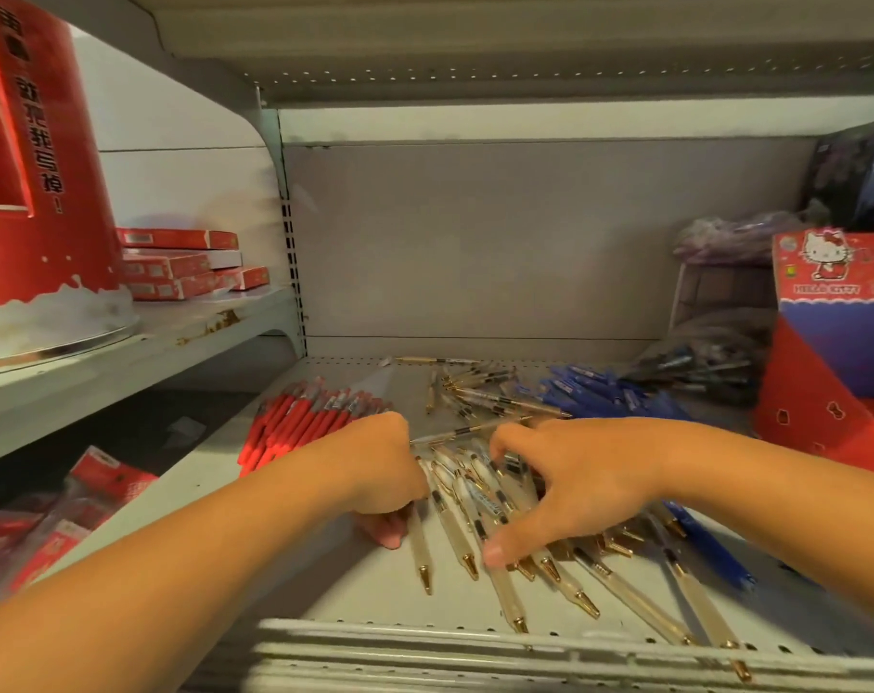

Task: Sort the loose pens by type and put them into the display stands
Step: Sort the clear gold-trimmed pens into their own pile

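On the shelf [355, 587], capped pens [305, 417] lie at the left edge, clear pens [480, 522] in the middle toward the front edge, a display stand [825, 372] at the right edge.

"HELLO KITTY" stands on the red display box [835, 272]; the red stand [35, 157] bears Chinese characters.

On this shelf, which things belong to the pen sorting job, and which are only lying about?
Belong to the job:
- clear gold-tipped pens, under both hands (left hand, right hand)
- red pens
- blue pens
- dark pens
- red display box

Only lying about:
- flat red boxes
- tall red stand
- red packets
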